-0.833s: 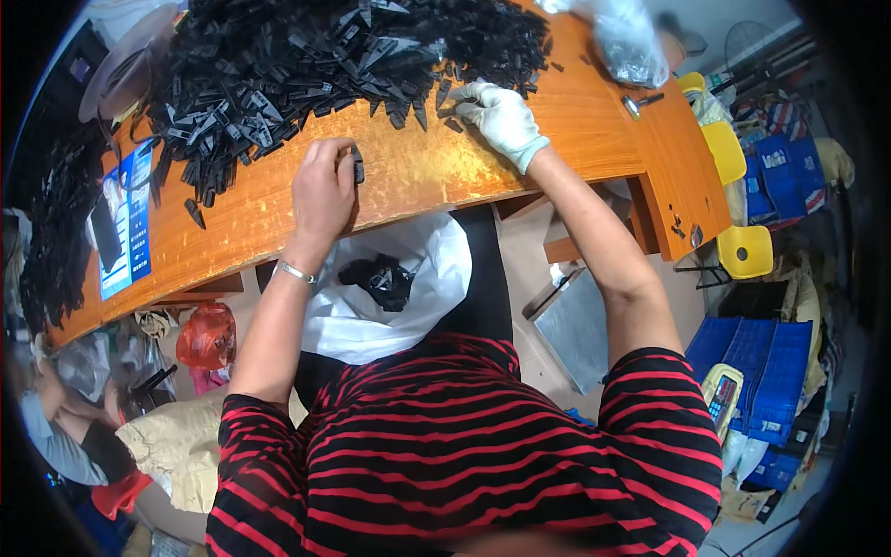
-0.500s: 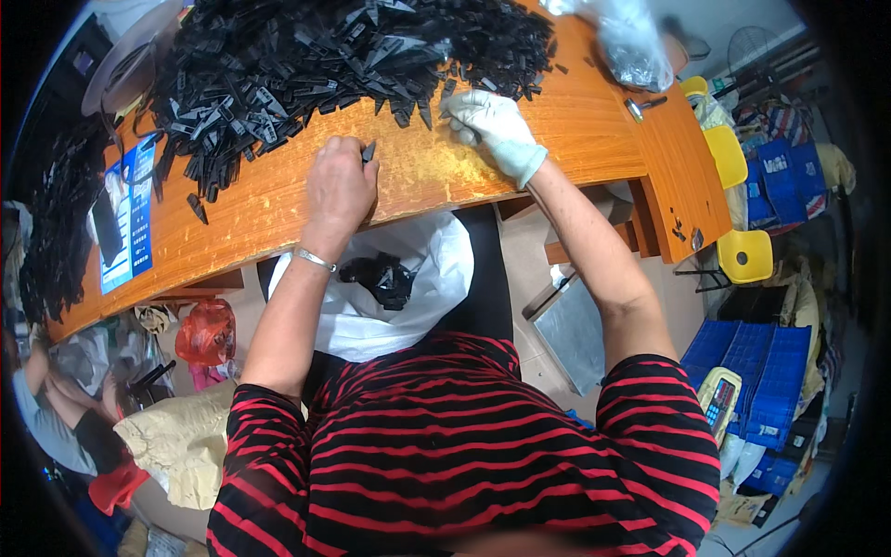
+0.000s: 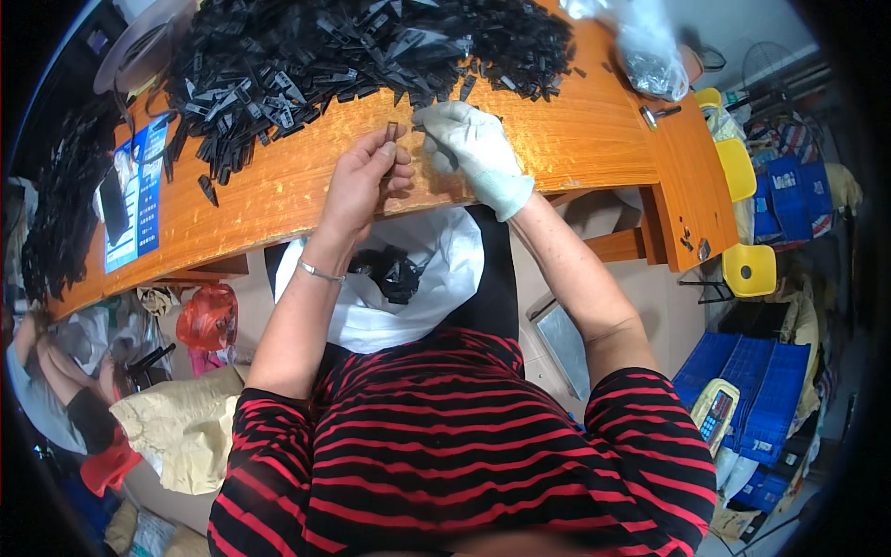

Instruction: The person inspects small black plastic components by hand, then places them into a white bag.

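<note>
Between the thumb and fingertips of my bare left hand (image 3: pixel 360 181) is a small dark plastic piece (image 3: pixel 392 131), held up above the table's front edge. Just right of it, my right hand (image 3: pixel 473 148), in a white glove, is closed with its fingers curled toward the left hand. Something dark shows under those fingers, but I cannot tell what it is. Beyond both hands lies a big heap of black plastic pieces (image 3: pixel 288 79), many of them narrow and pointed. Below the table edge, an open white sack (image 3: pixel 441 283) holds some black pieces (image 3: pixel 397 280).
The worn wooden table (image 3: pixel 594 139) carries a blue-and-white printed sheet (image 3: pixel 146 209) at left and a clear plastic bag (image 3: pixel 654 70) at far right. Yellow stools (image 3: pixel 748 271), blue folded crates (image 3: pixel 742 381) and a scale (image 3: pixel 715 413) stand at right. Another person's legs (image 3: pixel 70 367) show at left.
My left hand has turned and lifted the small piece upright. My right hand has left the edge of the heap and come nearer, toward the left hand. The view has shifted slightly.
</note>
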The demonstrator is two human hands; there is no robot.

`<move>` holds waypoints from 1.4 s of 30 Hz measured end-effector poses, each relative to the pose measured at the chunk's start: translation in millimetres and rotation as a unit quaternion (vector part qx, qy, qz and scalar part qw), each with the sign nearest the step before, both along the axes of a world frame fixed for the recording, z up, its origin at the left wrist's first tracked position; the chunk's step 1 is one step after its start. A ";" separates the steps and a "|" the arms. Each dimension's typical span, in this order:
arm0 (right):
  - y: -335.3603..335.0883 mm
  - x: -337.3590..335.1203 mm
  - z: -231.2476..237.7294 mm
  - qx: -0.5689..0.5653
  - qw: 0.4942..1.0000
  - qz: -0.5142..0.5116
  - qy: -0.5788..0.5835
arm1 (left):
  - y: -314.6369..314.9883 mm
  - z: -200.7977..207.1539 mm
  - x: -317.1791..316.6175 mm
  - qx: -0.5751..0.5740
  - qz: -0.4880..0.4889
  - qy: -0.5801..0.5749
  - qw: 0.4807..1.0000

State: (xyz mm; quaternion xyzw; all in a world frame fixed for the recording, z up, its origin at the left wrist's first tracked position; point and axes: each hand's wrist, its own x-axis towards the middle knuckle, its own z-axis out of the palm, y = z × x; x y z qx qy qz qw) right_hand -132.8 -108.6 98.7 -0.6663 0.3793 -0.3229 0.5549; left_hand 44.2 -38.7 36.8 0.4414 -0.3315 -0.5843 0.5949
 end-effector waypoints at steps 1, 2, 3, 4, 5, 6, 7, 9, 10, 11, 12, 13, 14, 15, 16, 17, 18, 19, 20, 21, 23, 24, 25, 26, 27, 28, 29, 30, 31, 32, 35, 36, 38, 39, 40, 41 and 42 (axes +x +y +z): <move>1.8 3.1 -1.6 0.067 0.997 -0.007 -0.043 | 0.9 0.4 0.8 0.021 -0.004 0.051 0.998; 1.1 4.5 -6.4 0.067 0.997 -0.006 -0.042 | 1.8 1.1 1.3 0.042 -0.007 0.103 0.994; -1.4 5.5 -13.5 0.080 0.994 0.002 -0.071 | 2.3 2.1 1.7 0.043 -0.006 0.103 0.994; -1.9 8.3 -15.7 0.094 0.990 0.011 -0.100 | 3.4 4.5 2.5 0.051 -0.009 0.154 0.987; -1.9 10.5 -17.1 0.096 0.990 0.012 -0.099 | 4.2 5.5 3.4 0.059 -0.012 0.204 0.977; -1.7 12.5 -17.9 0.104 0.989 0.015 -0.107 | 3.2 1.4 5.4 0.060 -0.010 0.205 0.977; -1.4 15.5 -18.0 0.112 0.987 0.020 -0.114 | 2.2 -2.6 8.6 0.043 -0.029 0.252 0.966; -5.3 19.7 -22.5 0.104 0.988 0.028 -0.114 | 2.0 -10.6 13.1 0.025 -0.045 0.298 0.953; -5.3 21.3 -22.7 0.095 0.988 0.031 -0.114 | 2.0 -12.2 13.0 0.028 -0.047 0.311 0.949; -4.4 22.3 -22.7 0.097 0.988 0.032 -0.113 | 2.2 -13.8 13.2 0.031 -0.049 0.323 0.945; -3.8 23.3 -21.8 0.101 0.987 0.032 -0.120 | 2.1 -16.2 14.0 0.032 -0.048 0.324 0.944; -2.4 25.0 -18.9 0.104 0.986 0.032 -0.128 | 2.3 -17.9 14.5 0.027 -0.052 0.331 0.942; -0.5 26.8 -15.2 0.106 0.986 0.034 -0.127 | 3.1 -19.5 15.1 0.023 -0.055 0.338 0.939; 1.8 28.7 -11.0 0.095 0.989 0.022 -0.111 | 4.6 -21.1 15.9 0.023 -0.053 0.339 0.939; 2.6 29.4 -8.7 0.083 0.992 0.009 -0.095 | 4.7 -19.6 15.5 0.027 -0.054 0.333 0.941; 2.2 29.9 -9.6 0.082 0.992 0.009 -0.095 | 5.1 -18.5 15.2 0.031 -0.055 0.326 0.943; 1.3 30.4 -11.4 0.071 0.994 0.002 -0.084 | 5.7 -18.3 15.6 0.031 -0.055 0.327 0.943; 0.6 31.0 -12.7 0.059 0.995 -0.006 -0.074 | 6.6 -17.4 16.4 0.021 -0.062 0.298 0.952; 0.2 31.0 -13.1 0.059 0.995 -0.005 -0.074 | 7.6 -16.4 17.0 0.011 -0.069 0.269 0.961; -0.3 30.5 -13.2 0.048 0.997 -0.007 -0.064 | 8.1 -15.5 16.3 0.010 -0.068 0.268 0.961; 0.2 29.2 -12.7 0.037 0.998 -0.010 -0.053 | 9.3 -8.5 12.2 0.037 -0.034 0.221 0.974; 1.3 28.4 -11.8 0.043 0.998 -0.010 -0.055 | 9.9 -7.9 11.6 0.036 -0.034 0.221 0.974; 2.1 28.1 -11.2 0.048 0.997 -0.009 -0.057 | 10.6 -6.7 11.1 0.036 -0.028 0.214 0.976; 2.2 28.0 -11.3 0.048 0.997 -0.009 -0.057 | 11.3 -5.4 10.4 0.036 -0.021 0.208 0.977; 2.3 28.0 -11.9 0.040 0.998 -0.009 -0.052 | 12.1 -3.9 9.3 0.036 -0.021 0.208 0.977; 2.5 27.7 -12.5 0.032 0.998 -0.009 -0.047 | 13.0 -0.3 7.3 0.042 -0.026 0.198 0.979; 2.0 27.9 -15.5 0.032 0.998 -0.010 -0.047 | 13.3 1.6 6.0 0.049 -0.031 0.188 0.980; 1.1 28.8 -20.2 -0.013 0.999 -0.015 -0.043 | 12.4 -1.4 5.3 0.049 -0.032 0.188 0.980; 2.2 31.9 -19.2 -0.058 0.997 -0.019 -0.040 | 11.9 -4.9 5.8 0.044 -0.040 0.168 0.984; 4.2 33.1 -17.5 -0.057 0.997 -0.018 -0.040 | 11.8 -7.9 6.7 0.039 -0.048 0.148 0.987; 7.0 32.0 -16.2 0.013 0.999 -0.025 -0.045 | 12.7 -10.7 7.4 0.047 -0.062 0.102 0.992; 2.9 31.0 -24.2 -0.025 0.999 -0.020 -0.016 | 12.3 -10.5 6.0 0.047 -0.064 0.102 0.992; -0.1 30.3 -32.9 -0.064 0.998 -0.015 0.014 | 11.8 -9.6 1.9 0.041 -0.027 0.119 0.992; -1.0 30.2 -37.1 -0.092 0.995 -0.019 0.027 | 12.3 -9.3 0.7 0.042 -0.027 0.119 0.992; -0.8 31.2 -37.7 -0.120 0.992 -0.022 0.041 | 13.0 -9.0 -0.3 0.041 -0.013 0.147 0.988; -0.2 32.0 -38.3 -0.120 0.992 -0.022 0.040 | 13.7 -8.3 -1.2 0.041 0.001 0.175 0.984; 1.1 32.8 -38.8 -0.113 0.993 -0.028 0.034 | 14.2 -7.2 -2.2 0.041 0.001 0.175 0.984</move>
